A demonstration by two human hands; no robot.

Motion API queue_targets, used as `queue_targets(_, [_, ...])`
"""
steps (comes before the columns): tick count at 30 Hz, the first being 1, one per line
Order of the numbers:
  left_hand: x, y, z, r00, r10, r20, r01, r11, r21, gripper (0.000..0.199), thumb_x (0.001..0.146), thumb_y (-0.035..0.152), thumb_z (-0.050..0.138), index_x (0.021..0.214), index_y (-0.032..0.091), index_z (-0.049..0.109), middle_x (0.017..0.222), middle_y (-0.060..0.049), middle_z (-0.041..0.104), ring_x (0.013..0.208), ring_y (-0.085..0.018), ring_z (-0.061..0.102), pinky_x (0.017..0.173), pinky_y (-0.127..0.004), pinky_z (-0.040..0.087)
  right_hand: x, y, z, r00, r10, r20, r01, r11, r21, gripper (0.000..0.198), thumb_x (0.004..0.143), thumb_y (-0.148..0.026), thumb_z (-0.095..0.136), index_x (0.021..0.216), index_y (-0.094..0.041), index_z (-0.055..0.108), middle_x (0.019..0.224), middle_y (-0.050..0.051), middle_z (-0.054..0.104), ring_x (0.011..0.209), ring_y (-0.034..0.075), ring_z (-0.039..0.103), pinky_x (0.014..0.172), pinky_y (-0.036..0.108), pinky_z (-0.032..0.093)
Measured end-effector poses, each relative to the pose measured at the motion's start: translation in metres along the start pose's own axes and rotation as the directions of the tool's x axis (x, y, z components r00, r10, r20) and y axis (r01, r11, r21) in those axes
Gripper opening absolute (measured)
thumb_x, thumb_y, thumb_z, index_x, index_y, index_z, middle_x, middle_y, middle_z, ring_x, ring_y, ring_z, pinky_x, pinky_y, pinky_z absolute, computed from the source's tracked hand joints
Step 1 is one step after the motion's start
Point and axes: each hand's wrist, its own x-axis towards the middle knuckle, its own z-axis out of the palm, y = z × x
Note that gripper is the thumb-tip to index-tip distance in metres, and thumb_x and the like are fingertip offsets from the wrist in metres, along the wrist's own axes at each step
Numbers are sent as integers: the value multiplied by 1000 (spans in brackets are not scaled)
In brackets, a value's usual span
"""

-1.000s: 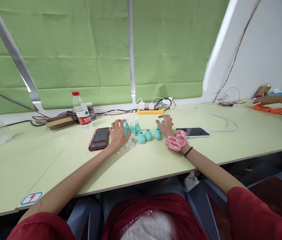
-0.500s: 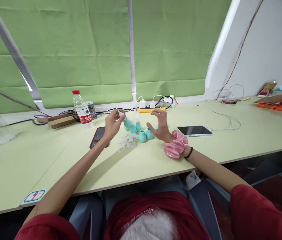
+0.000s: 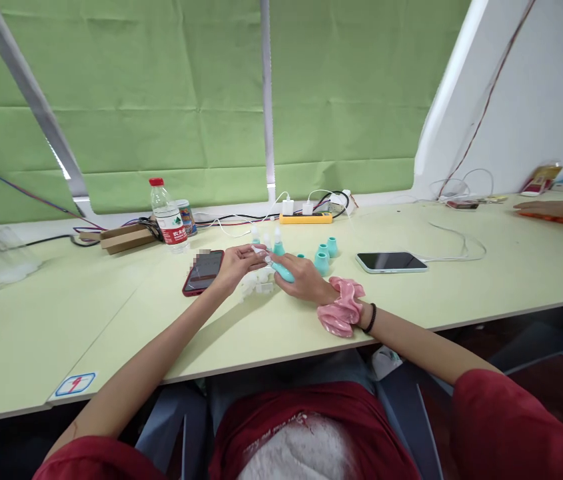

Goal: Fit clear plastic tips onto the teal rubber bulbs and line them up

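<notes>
My right hand is closed around a teal squeeze bulb, which is tilted with its neck toward my left hand. Between the fingertips of my left hand is a small whitish nozzle, close to the bulb's neck; whether the two touch I cannot tell. Just behind my hands stand several teal bulbs with clear tips, one being this tipped bulb. Open-necked bulbs stand right of my right hand. Small translucent plastic parts lie in a pile below my hands.
A red-cased phone lies left of my left hand, and another phone lies to the right with a white cable. Behind stand a water bottle, a can and a yellow power strip. Another person's hand rests at far right.
My right hand, open before, has closed on a teal bulb and moved left. My left hand has brought the nozzle down and right, so both hands now meet.
</notes>
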Motion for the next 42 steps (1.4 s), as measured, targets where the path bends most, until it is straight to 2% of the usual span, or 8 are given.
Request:
queue_targets(2, [1, -5, -4, 992, 122, -44, -108, 966, 236, 33, 62, 35, 61, 85, 12, 62, 81, -6, 65, 77, -20, 59, 77, -37, 45, -1, 3, -1, 999, 24, 24, -23, 999, -21, 32, 74, -23, 44, 106, -18, 49, 80, 5, 59, 70, 16, 56, 60, 27, 44])
queue_targets(5, [3, -12, -10, 957, 290, 2, -226, 739, 635, 30, 69, 35, 54, 90, 16, 62, 86, -6, 64, 80, -21, 58, 78, -35, 43, 1, 5, -4, 997, 72, -1, -72, 997, -14, 32, 72, -23, 46, 103, -18, 50, 86, 5, 61, 76, 18, 57, 64, 28, 45])
queue_targets(8, [3, -20, -13, 956, 254, 144, -256, 495, 830, 31, 74, 33, 46, 99, 18, 58, 90, -6, 63, 79, -21, 58, 76, -34, 42, 4, 5, -9, 988, 139, -70, -136, 990, 36, 30, 73, -25, 46, 102, -17, 48, 93, 6, 60, 81, 18, 57, 68, 28, 45])
queue_targets(12, [4, -32, -11, 957, 149, 248, -287, 372, 883, 37, 78, 30, 38, 110, 14, 49, 93, -9, 60, 84, -22, 56, 76, -33, 41, 5, 5, -12, 980, 190, -59, -186, 980, 68, 27, 72, -27, 46, 98, -18, 47, 89, 4, 60, 76, 17, 58, 67, 27, 45])
queue_targets(24, [-8, -34, -3, 979, -109, 175, -144, 248, 958, 61, 80, 52, 21, 131, 19, 13, 137, -13, 14, 123, -36, 11, 88, -60, 14, 1, 3, -9, 998, 37, -43, -37, 999, 5, 25, 73, -27, 47, 95, -20, 56, 73, 3, 58, 66, 14, 54, 60, 24, 43])
queue_targets(29, [-8, -27, 0, 973, 132, 190, -220, 274, 936, 48, 83, 41, 25, 125, 19, 28, 129, -10, 34, 119, -27, 26, 92, -51, 21, 1, 4, -8, 997, 45, -63, -43, 999, 30, 25, 72, -27, 48, 95, -21, 57, 75, 3, 59, 68, 14, 55, 62, 25, 44])
queue_targets(34, [-8, -19, 0, 859, 437, 267, -437, 354, 827, 36, 80, 32, 38, 111, 16, 47, 106, -10, 53, 99, -18, 45, 85, -34, 37, 1, 4, -8, 991, 97, -90, -89, 991, 98, 26, 67, -25, 50, 91, -18, 58, 86, 4, 63, 76, 16, 59, 68, 26, 46])
queue_targets(42, [-7, -16, 5, 792, 510, 334, -556, 379, 740, 23, 80, 30, 42, 86, 21, 62, 89, -6, 60, 83, -17, 46, 74, -33, 41, -1, 5, -4, 982, 176, -70, -160, 970, 185, 22, 65, -24, 52, 84, -18, 61, 85, 3, 65, 76, 16, 61, 70, 27, 47])
